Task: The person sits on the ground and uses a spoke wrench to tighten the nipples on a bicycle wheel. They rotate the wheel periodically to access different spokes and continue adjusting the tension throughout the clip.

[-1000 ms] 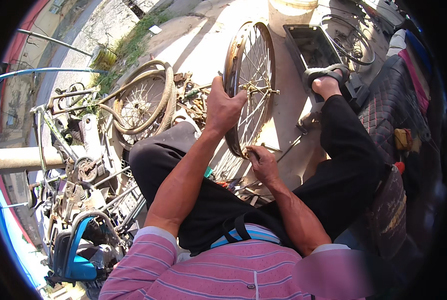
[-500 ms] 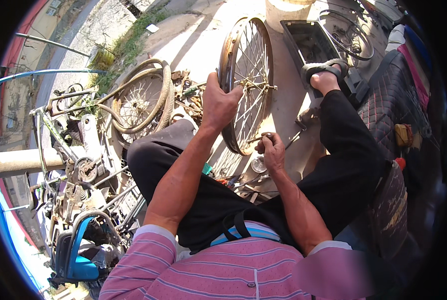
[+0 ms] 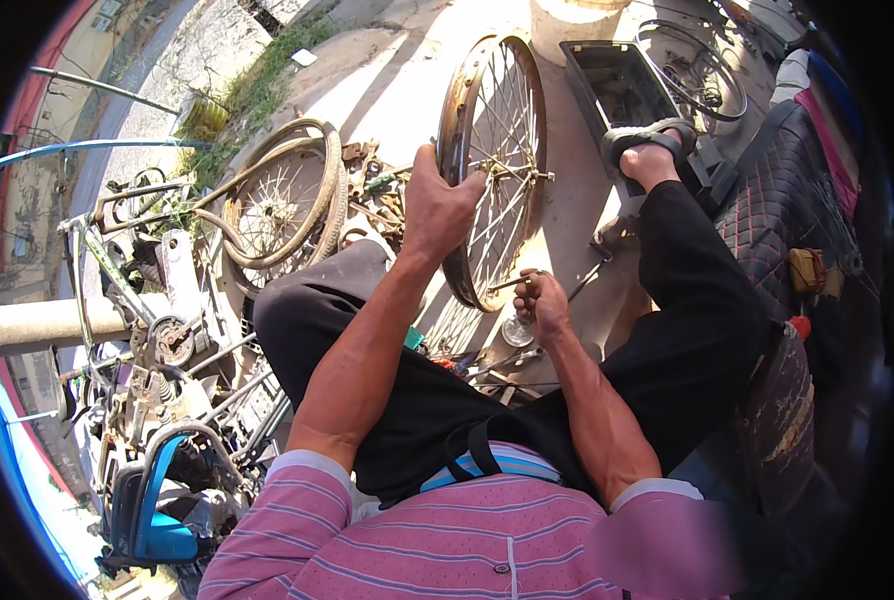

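One rust-brown, wire-spoked wheel point(image 3: 456, 108), left fingers point(image 3: 473, 190) clasping it, right fingers point(image 3: 531, 284) pinching a slender rod point(image 3: 508, 284).

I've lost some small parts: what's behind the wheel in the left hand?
Through the spoked wheel, pale ground shows. Whatever lies directly behind its rusty rim or the left hand is covered, so I can't tell.

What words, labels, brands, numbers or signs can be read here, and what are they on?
There are none that I can read.
Bicycle wheel in the left hand: no lettering visible.
Slim tool in the right hand: too small to tell.
Striped pink shirt: no lettering visible.
Open black crate: no readable marking.
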`<action>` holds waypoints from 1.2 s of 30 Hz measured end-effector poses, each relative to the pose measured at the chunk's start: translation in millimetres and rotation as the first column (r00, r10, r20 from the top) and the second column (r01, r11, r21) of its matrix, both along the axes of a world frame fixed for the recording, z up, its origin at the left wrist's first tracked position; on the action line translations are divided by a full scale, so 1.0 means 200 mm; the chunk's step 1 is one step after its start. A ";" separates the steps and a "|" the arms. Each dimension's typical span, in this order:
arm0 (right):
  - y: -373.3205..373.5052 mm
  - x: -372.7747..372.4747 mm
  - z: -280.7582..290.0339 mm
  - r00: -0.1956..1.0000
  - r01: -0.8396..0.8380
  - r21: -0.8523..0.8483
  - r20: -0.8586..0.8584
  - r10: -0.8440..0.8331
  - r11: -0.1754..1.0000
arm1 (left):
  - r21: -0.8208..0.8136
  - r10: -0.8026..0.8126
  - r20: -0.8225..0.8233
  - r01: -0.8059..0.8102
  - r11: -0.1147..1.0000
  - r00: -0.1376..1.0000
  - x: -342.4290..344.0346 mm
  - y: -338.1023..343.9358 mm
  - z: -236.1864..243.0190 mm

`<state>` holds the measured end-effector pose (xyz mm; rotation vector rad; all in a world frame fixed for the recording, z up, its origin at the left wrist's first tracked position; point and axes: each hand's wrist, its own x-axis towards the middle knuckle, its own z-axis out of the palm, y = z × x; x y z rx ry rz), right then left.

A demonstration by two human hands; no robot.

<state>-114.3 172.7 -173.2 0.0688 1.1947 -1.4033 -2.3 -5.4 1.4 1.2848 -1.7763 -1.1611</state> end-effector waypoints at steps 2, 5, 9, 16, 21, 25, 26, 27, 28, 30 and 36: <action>0.01 -0.01 -0.03 1.000 -0.014 -0.031 -0.009 0.014 0.999 | 0.011 0.002 -0.016 -0.002 1.000 1.000 0.00 0.00 -0.01; 0.02 -0.01 -0.05 0.984 -0.059 -0.019 -0.169 0.055 0.998 | -0.004 0.008 -0.019 -0.008 1.000 1.000 0.00 -0.01 -0.01; 0.01 0.00 -0.08 0.972 -0.048 -0.043 -0.232 0.037 0.998 | -0.011 0.031 -0.095 -0.032 0.999 0.995 -0.01 -0.01 -0.03; 0.01 0.02 -0.13 0.952 -0.060 0.020 -0.299 0.063 0.998 | 0.021 0.043 -0.130 -0.040 0.999 0.991 0.01 -0.02 -0.06; 0.03 -0.01 -0.25 0.986 -0.017 0.051 -0.166 0.025 0.999 | 0.015 0.035 -0.127 -0.033 0.999 0.991 0.00 -0.02 -0.05; 0.02 0.01 -0.28 0.997 0.009 0.109 -0.074 -0.001 0.994 | -0.003 0.029 -0.115 -0.029 1.000 0.993 0.00 -0.03 -0.05; 0.02 0.01 -0.28 0.999 0.013 0.127 -0.050 -0.006 0.992 | -0.003 0.027 -0.112 -0.028 1.000 0.993 0.00 -0.03 -0.05; 0.02 0.01 -0.28 1.000 0.001 0.133 -0.006 0.000 0.991 | 0.001 0.027 -0.118 -0.027 1.000 0.993 0.00 -0.02 -0.04; 0.02 0.00 -0.27 0.999 -0.012 0.138 0.040 0.007 0.990 | 0.004 0.028 -0.121 -0.027 1.000 0.992 0.00 -0.02 -0.03; 0.02 -0.01 -0.26 0.993 -0.034 0.157 0.116 0.016 0.987 | 0.001 0.030 -0.123 -0.030 1.000 0.992 0.00 -0.02 -0.04; 0.00 -0.02 -0.29 0.963 -0.120 0.207 0.263 0.063 0.971 | 0.012 0.045 -0.132 -0.044 0.999 0.990 0.00 -0.02 -0.06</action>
